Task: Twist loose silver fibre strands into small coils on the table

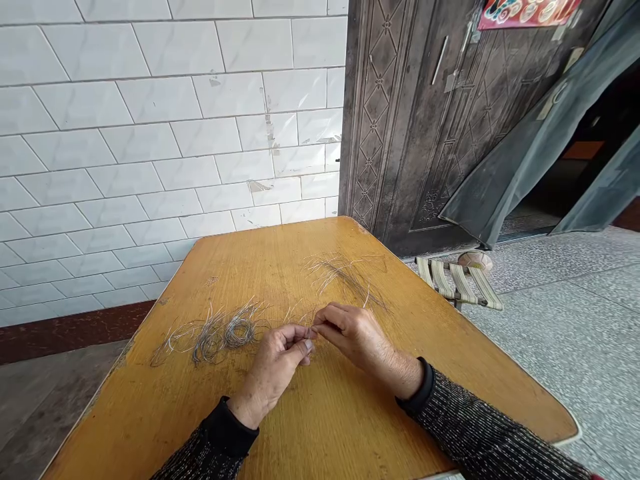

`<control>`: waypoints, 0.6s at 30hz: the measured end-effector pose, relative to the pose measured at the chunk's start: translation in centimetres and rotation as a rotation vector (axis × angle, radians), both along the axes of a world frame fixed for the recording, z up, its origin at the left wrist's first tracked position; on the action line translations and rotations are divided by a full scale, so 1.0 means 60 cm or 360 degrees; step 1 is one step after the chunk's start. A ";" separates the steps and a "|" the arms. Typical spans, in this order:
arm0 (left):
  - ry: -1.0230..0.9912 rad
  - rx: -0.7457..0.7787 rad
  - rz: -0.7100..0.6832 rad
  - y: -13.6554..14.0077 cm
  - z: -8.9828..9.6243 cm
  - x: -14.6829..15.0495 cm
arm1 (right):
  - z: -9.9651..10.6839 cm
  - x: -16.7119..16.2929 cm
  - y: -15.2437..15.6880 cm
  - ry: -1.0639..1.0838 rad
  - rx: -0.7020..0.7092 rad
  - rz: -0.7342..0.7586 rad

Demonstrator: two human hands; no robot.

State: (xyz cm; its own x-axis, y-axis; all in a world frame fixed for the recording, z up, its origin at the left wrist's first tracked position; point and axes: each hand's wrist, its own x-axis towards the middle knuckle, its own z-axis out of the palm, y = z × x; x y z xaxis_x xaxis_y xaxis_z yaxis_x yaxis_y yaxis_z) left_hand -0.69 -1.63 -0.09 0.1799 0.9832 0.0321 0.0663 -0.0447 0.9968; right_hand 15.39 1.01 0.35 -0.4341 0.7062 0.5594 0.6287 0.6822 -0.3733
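Wire coils (204,341) lie on the surface (325,427) at ten o'clock from the left hand (277,362), whose fingers pinch a barely visible thin wire (309,332); loose wires (349,277) lie at twelve o'clock from the right hand (361,337), likewise pinching it.

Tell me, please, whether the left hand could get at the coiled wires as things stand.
Probably yes: the coiled wires lie beside the left hand with nothing visible between them, though it appears busy with the right hand.
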 end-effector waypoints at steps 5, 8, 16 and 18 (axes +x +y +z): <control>-0.0046 -0.0044 0.0037 -0.003 0.007 0.001 | 0.004 0.003 -0.002 -0.0248 0.0370 -0.0131; -0.0068 -0.0031 0.0035 -0.002 0.006 -0.001 | 0.008 0.006 -0.005 -0.0356 0.0516 -0.0149; -0.0455 -0.0201 -0.0036 0.001 -0.001 -0.001 | 0.011 0.008 -0.012 -0.0278 0.0681 -0.0261; -0.0554 -0.0245 -0.0057 0.001 -0.004 0.000 | 0.011 0.006 -0.011 -0.0262 0.0716 -0.0273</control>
State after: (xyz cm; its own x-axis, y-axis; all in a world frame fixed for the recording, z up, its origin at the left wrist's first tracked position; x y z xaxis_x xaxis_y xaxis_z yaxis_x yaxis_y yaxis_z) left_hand -0.66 -1.60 -0.35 0.2184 0.9746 -0.0500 -0.2763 0.1109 0.9546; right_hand 15.77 0.36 1.02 -0.4410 0.4800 0.7583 0.7714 0.6346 0.0470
